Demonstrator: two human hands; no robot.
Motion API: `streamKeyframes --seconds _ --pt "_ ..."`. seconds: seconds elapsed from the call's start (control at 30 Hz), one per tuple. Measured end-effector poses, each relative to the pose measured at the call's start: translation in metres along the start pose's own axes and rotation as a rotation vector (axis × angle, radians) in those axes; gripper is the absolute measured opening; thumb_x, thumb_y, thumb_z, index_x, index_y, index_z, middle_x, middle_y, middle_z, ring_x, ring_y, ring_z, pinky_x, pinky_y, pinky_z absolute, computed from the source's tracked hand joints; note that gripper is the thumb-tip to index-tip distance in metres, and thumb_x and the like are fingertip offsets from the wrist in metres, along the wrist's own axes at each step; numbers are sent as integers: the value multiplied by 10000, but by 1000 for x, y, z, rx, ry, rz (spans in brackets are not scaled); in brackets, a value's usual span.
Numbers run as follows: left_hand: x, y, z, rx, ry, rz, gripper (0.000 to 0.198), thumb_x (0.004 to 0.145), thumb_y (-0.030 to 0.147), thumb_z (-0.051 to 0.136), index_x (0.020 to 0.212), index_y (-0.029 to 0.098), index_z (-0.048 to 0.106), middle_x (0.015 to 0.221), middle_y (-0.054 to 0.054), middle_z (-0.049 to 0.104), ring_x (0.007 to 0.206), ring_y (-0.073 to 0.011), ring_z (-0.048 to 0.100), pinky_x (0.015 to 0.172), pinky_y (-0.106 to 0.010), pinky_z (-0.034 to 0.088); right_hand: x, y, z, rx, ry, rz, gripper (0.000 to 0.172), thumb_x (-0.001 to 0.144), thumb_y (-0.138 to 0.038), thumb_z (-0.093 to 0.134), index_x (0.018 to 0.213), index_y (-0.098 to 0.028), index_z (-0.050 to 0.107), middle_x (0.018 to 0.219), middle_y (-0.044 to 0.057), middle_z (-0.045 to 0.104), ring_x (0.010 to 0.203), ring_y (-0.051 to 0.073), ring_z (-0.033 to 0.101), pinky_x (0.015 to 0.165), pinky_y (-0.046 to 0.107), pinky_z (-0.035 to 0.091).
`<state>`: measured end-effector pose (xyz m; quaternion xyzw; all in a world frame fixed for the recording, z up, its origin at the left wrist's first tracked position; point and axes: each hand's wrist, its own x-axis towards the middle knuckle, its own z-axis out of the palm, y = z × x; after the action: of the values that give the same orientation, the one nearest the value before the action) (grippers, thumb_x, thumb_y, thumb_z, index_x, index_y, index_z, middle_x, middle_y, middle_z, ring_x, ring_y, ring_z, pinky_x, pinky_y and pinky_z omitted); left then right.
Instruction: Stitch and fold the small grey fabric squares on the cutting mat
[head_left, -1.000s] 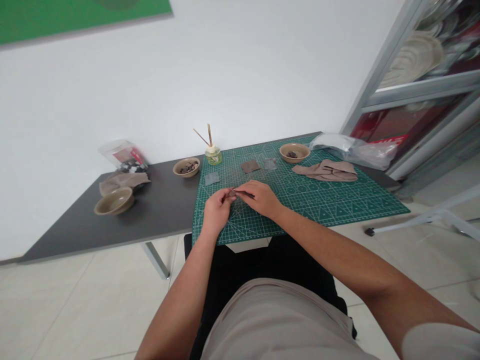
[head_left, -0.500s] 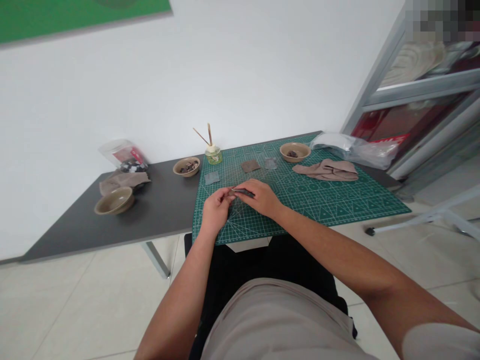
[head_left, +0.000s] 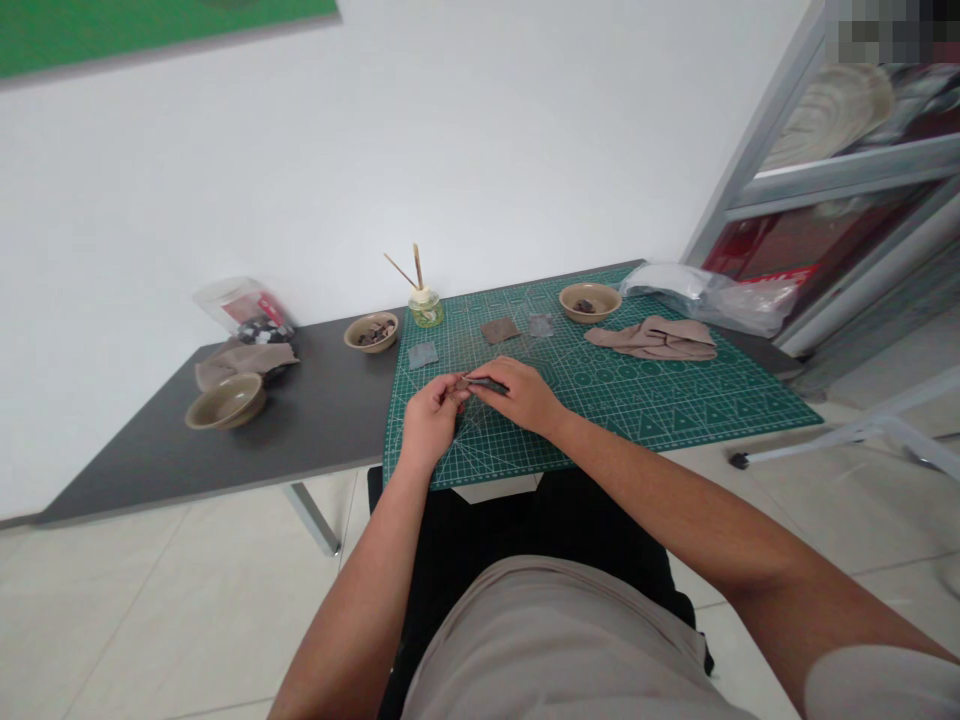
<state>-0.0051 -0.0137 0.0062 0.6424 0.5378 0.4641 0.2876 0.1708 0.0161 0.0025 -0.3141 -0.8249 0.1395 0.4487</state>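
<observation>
My left hand [head_left: 431, 420] and my right hand [head_left: 521, 395] meet above the green cutting mat [head_left: 637, 415]. The left fingers pinch a small brown piece [head_left: 459, 382], partly hidden by them. My right hand grips a slim dark tool [head_left: 487, 385] whose tip reaches that piece. Farther up the mat lie a grey square tile [head_left: 424, 355], a brown square piece [head_left: 499, 331] and a translucent square piece [head_left: 540, 325]. All three are apart from my hands.
On the mat stand a tan bowl [head_left: 589, 302] holding dark bits and a folded beige cloth [head_left: 651, 338]. On the grey table are a glass bottle with sticks [head_left: 425, 308], two more bowls [head_left: 370, 332] [head_left: 225, 401], and a cloth [head_left: 244, 360]. A plastic bag [head_left: 705, 290] lies behind.
My hands stay together over the mat with only a small shift. The piece and tool remain held, and the whole view has tilted slightly.
</observation>
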Motion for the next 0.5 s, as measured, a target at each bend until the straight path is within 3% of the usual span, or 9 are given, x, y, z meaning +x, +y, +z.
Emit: streamKeyframes --seconds 0.23,0.5 --pt "0 1 0 -15 22 5 245 813 215 596 1014 200 734 712 20 643 620 -131 567 651 -256 481 -1 1 0 17 -12 53 146 949 -304 603 999 -230 719 967 35 748 893 180 673 824 320 515" --pt "1 -6 -1 0 -17 28 235 826 222 582 1005 209 734 703 23 633 635 -133 569 660 -255 468 -3 3 2 14 5 15 153 959 -268 583 1018 -227 719 980 33 754 903 173 676 836 313 515"
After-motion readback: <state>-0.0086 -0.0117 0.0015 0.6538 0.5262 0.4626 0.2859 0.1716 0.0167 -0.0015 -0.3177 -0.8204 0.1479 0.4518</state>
